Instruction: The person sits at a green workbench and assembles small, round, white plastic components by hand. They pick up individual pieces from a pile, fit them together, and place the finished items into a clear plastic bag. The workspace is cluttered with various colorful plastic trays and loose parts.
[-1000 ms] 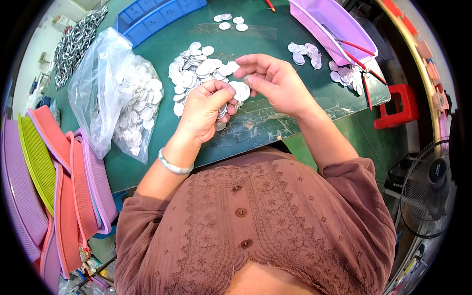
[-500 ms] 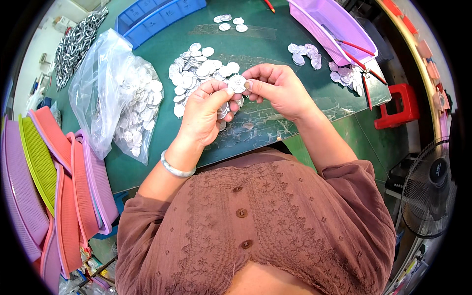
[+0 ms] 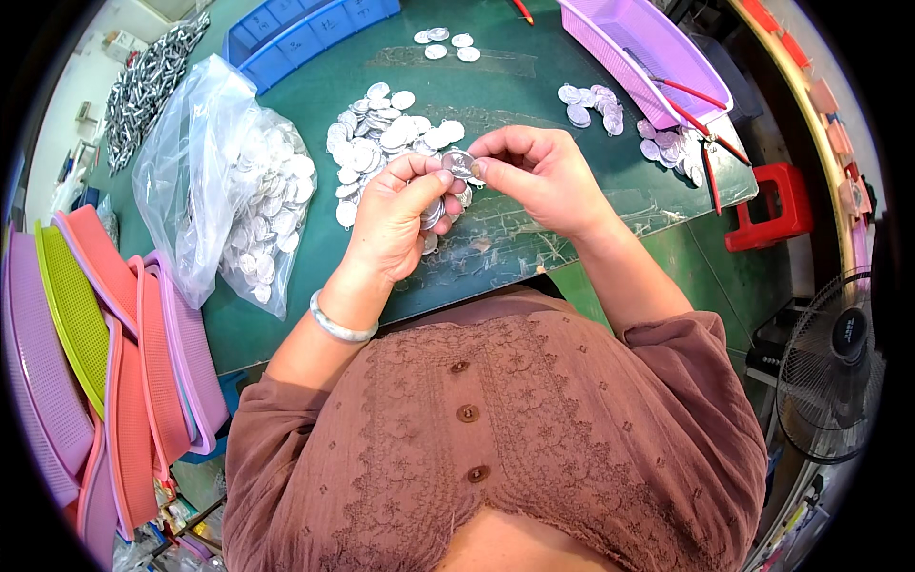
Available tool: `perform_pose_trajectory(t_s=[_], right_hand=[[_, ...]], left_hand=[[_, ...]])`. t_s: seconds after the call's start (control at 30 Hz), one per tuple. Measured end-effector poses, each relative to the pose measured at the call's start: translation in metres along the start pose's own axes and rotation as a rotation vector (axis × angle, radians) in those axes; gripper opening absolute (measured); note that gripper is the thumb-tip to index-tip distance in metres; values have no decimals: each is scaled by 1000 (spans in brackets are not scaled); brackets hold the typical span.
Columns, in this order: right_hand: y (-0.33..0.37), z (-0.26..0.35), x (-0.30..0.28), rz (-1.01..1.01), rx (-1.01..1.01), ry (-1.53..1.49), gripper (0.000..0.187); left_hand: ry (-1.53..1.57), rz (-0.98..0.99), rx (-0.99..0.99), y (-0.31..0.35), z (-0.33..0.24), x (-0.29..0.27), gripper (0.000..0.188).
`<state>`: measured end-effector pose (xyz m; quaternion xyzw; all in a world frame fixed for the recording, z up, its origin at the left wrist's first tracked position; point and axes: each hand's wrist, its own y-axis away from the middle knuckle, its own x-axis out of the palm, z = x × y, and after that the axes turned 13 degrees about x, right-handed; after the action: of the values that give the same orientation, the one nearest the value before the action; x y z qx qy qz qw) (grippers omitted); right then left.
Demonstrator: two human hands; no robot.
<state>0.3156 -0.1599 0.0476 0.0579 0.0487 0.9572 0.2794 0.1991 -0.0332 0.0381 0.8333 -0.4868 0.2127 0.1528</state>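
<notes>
Between my two hands is a round silver medallion (image 3: pixel 459 164), its face turned up toward me. My left hand (image 3: pixel 400 212) pinches its left edge with the thumb and a finger, while more medallions (image 3: pixel 434 212) sit in its curled lower fingers. My right hand (image 3: pixel 538 179) is closed on the right edge, thumb against forefinger. Just beyond my left hand lies a loose pile of silver medallions (image 3: pixel 367 138) on the green table (image 3: pixel 515 91). Part of that pile is hidden behind my fingers.
A clear plastic bag (image 3: pixel 205 181) of medallions lies left. Small medallion groups (image 3: pixel 591 105) lie right, by a purple basket (image 3: pixel 658 57) and red-handled pliers (image 3: pixel 710 143). Far left are a blue bin (image 3: pixel 305 33) and a heap of metal parts (image 3: pixel 148 91). Stacked baskets (image 3: pixel 124 381) stand beside the table.
The medallion between my fingers has tilted, and its face looks darker now. My right hand has shifted slightly; the piles and bag look the same.
</notes>
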Motion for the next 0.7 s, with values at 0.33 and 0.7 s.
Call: perform_pose_trajectory(t_s=[0.33, 0.7], right_hand=[[4, 4, 3, -72, -105, 167, 10], [-2, 2, -2, 65, 126, -64, 12]], left_hand=[[-3, 5, 20, -3, 3, -3, 6], [-198, 67, 122, 4, -2, 4, 7]])
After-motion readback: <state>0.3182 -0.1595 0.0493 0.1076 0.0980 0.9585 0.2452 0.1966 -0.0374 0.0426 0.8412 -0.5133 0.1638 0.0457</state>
